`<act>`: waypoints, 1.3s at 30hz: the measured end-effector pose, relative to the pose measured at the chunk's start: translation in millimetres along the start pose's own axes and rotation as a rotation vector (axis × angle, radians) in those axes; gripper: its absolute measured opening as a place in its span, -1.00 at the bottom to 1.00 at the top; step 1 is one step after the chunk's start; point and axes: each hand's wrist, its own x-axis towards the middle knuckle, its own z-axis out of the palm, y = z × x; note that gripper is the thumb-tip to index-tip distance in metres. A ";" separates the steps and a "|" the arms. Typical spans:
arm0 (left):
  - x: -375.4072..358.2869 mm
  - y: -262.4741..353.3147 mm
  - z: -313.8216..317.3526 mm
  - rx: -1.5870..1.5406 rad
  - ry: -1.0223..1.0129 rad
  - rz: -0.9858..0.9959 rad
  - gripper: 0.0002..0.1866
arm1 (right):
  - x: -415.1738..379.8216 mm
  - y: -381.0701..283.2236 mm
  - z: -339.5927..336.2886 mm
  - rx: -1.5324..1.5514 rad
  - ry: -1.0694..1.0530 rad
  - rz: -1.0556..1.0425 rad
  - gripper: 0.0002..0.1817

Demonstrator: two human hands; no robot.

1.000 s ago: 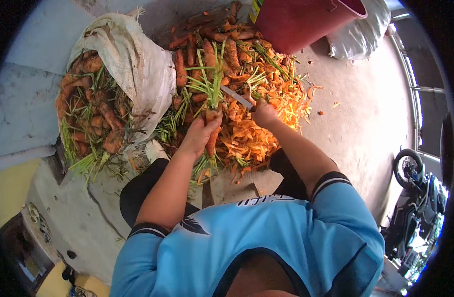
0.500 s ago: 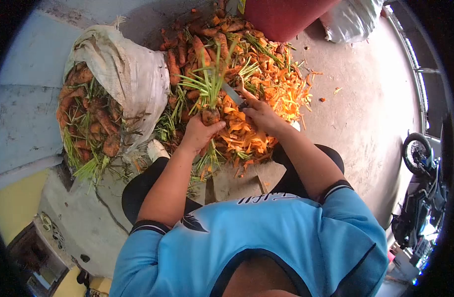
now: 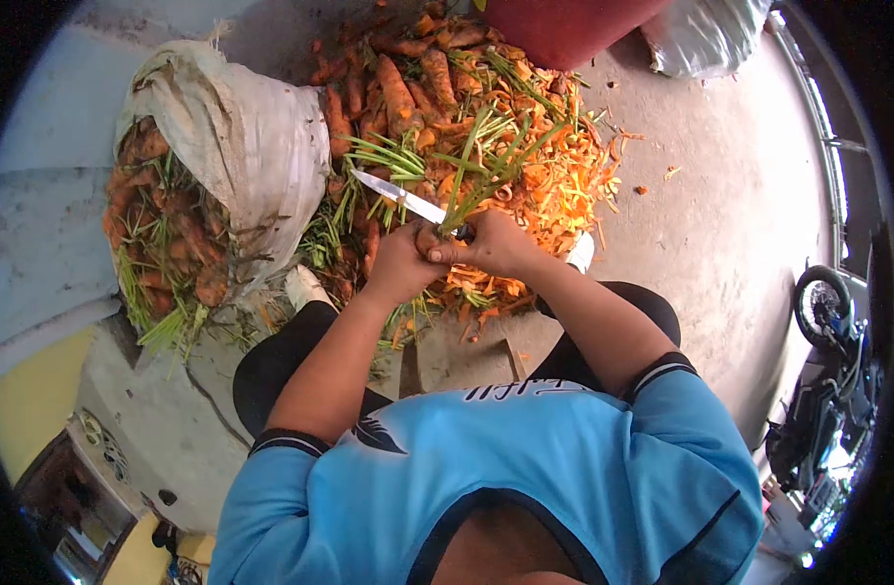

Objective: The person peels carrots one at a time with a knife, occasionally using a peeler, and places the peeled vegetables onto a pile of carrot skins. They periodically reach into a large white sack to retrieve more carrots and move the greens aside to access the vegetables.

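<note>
My left hand (image 3: 404, 265) is closed around a carrot (image 3: 428, 238), whose crown faces up; most of its body is hidden by my fingers. Green leaf stalks (image 3: 478, 175) rise from the crown and lean to the right. In my right hand (image 3: 497, 244) is a knife (image 3: 404, 198) with a dark handle. Its blade points to the upper left, just beyond the carrot's crown, and my right thumb presses near the crown. Beneath both hands lie orange peelings (image 3: 549, 210), and unpeeled carrots (image 3: 395, 90) are heaped behind them.
A white sack (image 3: 276, 146) full of leafy carrots lies open on the left. At the back stand a red container (image 3: 569, 29) and a silvery plastic bag (image 3: 705, 37). A motorcycle (image 3: 827, 390) is on the far right. My shoes flank the pile.
My right hand has come left against my left hand and the carrot. The knife blade now lies across by the crown, and the stalks have tipped from upright to the right.
</note>
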 end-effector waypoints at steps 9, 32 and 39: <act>-2.8 -8.0 -4.3 -0.153 -0.165 -0.081 -0.69 | -2.0 -1.9 7.0 -0.161 -0.014 -0.064 -0.36; 1.6 -30.1 9.2 -0.210 -0.286 -0.456 -0.78 | 5.5 12.5 36.5 0.093 -0.038 -0.024 -0.43; -1.4 -29.2 -1.8 -0.670 -0.262 -0.413 -0.67 | 26.4 22.6 10.0 0.458 0.124 0.521 -0.51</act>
